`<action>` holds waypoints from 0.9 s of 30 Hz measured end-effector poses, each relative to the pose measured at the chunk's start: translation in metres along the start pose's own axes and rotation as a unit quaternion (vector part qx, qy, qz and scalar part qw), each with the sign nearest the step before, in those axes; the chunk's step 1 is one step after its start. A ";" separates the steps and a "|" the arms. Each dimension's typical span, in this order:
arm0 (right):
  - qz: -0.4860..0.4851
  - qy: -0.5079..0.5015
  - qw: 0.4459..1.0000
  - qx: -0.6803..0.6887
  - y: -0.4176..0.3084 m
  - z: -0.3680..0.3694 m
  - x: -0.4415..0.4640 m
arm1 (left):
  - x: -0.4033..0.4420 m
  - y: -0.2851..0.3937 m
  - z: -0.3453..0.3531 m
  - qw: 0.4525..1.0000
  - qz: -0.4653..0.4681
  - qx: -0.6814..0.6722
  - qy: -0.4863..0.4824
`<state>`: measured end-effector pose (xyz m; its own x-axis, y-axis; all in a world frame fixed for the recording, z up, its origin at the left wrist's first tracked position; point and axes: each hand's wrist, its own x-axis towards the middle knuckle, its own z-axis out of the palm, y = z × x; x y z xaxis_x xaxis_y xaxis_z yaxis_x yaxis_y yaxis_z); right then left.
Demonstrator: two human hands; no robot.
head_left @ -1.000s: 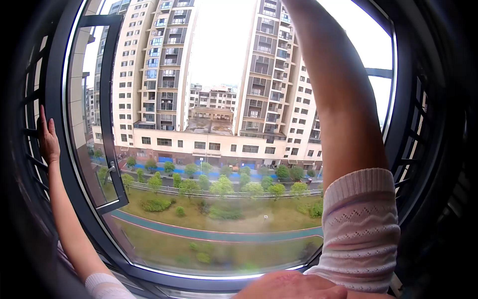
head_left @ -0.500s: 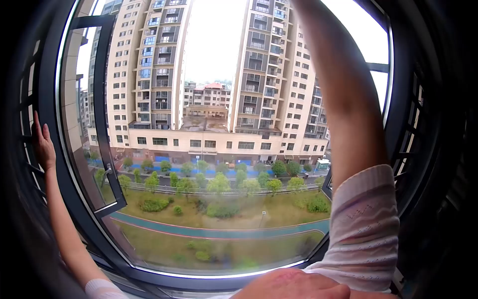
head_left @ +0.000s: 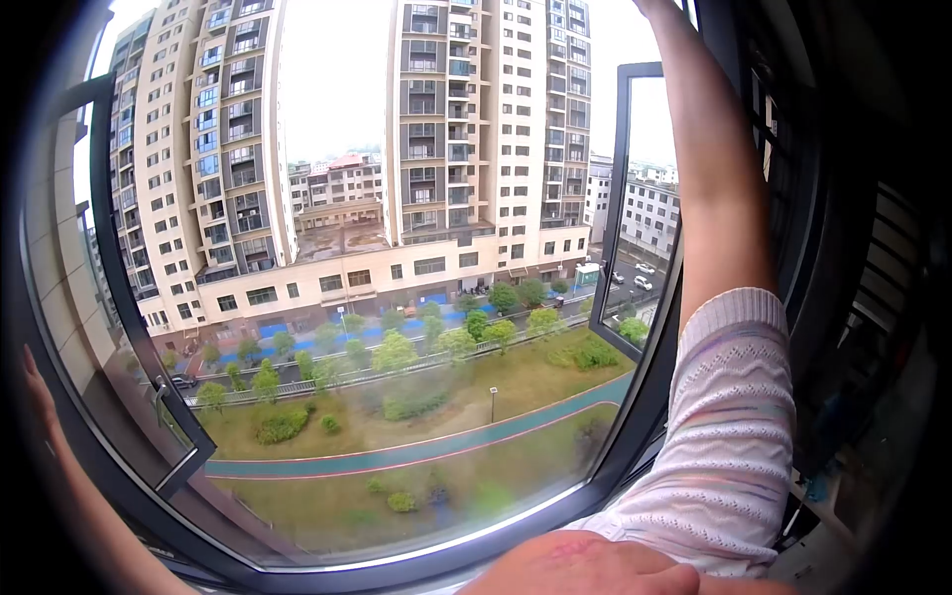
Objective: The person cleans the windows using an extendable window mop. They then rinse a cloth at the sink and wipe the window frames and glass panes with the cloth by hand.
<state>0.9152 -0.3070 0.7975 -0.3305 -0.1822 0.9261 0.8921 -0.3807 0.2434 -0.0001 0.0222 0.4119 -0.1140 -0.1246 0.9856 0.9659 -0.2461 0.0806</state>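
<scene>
My left hand (head_left: 40,399) is at the far left edge of the view, beside the left side of the dark window frame (head_left: 99,451). Its fingers point up, stretched out, holding nothing that I can see; dark vignetting hides part of it. On the right my right arm (head_left: 719,188) reaches straight up along the frame, in a white knitted sleeve (head_left: 734,397). Only the base of my right hand (head_left: 650,6) shows at the top edge, so its fingers and whatever they touch are cut off. Between my arms is a large glass pane (head_left: 397,516).
An open casement sash (head_left: 188,436) with a handle (head_left: 162,392) juts outward at left. Another open sash (head_left: 620,198) stands at right. Outside, far below, are a green path (head_left: 397,459), trees, a road and tall buildings (head_left: 426,119). Dark bars (head_left: 888,258) line the far right.
My view has turned to the right and tilted. The left hand now sits lower and closer to the left edge. More of the right sash shows; the right arm stays raised.
</scene>
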 end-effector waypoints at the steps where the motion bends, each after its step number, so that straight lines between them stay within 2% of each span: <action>1: 0.027 -0.012 1.000 -0.003 0.024 -0.006 -0.014 | 0.001 0.032 -0.014 1.000 -0.020 0.017 0.005; 2: 0.055 -0.021 0.998 -0.004 0.048 -0.012 -0.026 | 0.010 0.105 -0.044 0.998 -0.052 0.026 0.005; 4: 0.102 -0.043 0.994 -0.001 0.078 -0.019 -0.051 | 0.024 0.178 -0.074 0.996 -0.081 0.031 -0.002; 6: 0.143 -0.061 0.988 0.005 0.100 -0.027 -0.072 | 0.022 0.167 -0.071 0.995 -0.090 0.031 0.001; 12: 0.245 -0.109 0.959 0.090 0.125 -0.039 -0.093 | 0.014 0.060 -0.017 0.997 0.011 0.058 0.056; 13: 0.226 -0.124 0.963 0.075 0.125 -0.029 -0.083 | 0.011 0.062 -0.021 0.996 0.009 0.060 0.066; 14: 0.222 -0.118 0.965 0.073 0.129 -0.026 -0.078 | 0.010 0.073 -0.021 0.998 -0.008 -0.006 0.065; 17: 0.179 -0.056 0.978 0.092 0.121 -0.004 -0.047 | 0.019 0.128 -0.048 0.997 -0.062 0.001 0.040; 21: 0.064 0.040 0.986 0.151 0.060 0.044 0.023 | 0.018 0.150 -0.061 0.996 -0.067 0.054 0.037; 23: 0.026 0.076 0.979 0.188 -0.009 0.052 0.059 | 0.019 0.152 -0.060 0.995 -0.069 0.066 0.039; 27: -0.003 0.058 0.977 0.205 -0.169 0.052 0.106 | 0.019 0.162 -0.069 0.993 -0.066 0.092 0.045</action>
<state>0.7454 -0.2151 0.8692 -0.3469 -0.2910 0.8916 0.9309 0.0093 0.3652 0.1386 -0.0864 0.4331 -0.2554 -0.1896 0.9481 0.9662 -0.0869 0.2429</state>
